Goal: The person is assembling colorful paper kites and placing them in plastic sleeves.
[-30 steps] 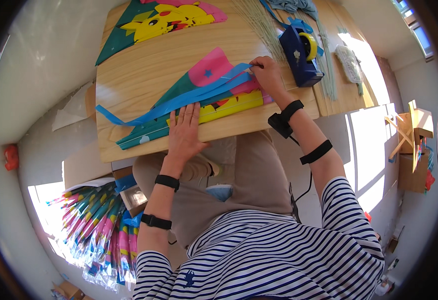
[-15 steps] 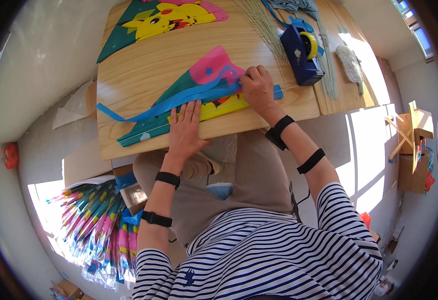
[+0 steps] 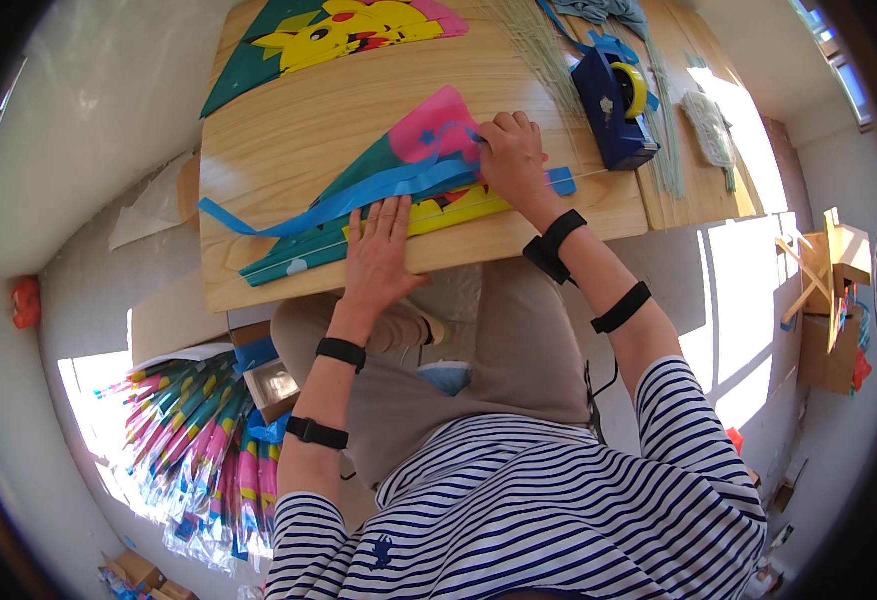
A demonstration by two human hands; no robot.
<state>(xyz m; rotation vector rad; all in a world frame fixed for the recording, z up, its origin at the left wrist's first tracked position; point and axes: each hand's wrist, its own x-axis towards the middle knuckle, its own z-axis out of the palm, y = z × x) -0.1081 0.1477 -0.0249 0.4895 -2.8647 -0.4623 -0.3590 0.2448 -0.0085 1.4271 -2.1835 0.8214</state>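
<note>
A folded kite in green, pink and yellow lies slantwise near the front edge of the wooden table, with a thin rod along its near side. Across it runs a blue ribbon tail, its loose left end reaching past the cloth. My left hand lies flat on the kite's near part, fingers stretched out over the green and yellow. At the right end my right hand has its fingers curled in a pinch on the pink edge; the fingertips are partly hidden. A short blue end shows beyond that hand.
A dark blue tape dispenser with yellow tape stands right of my hands. Thin pale rods lie behind it, near a clear packet. Another printed kite is at the far left. Wrapped folded kites are heaped below left.
The blue ribbon near my right hand has dropped from its raised curve, baring more of the pink part. My right hand has shifted slightly; my left hand stays flat on the kite.
</note>
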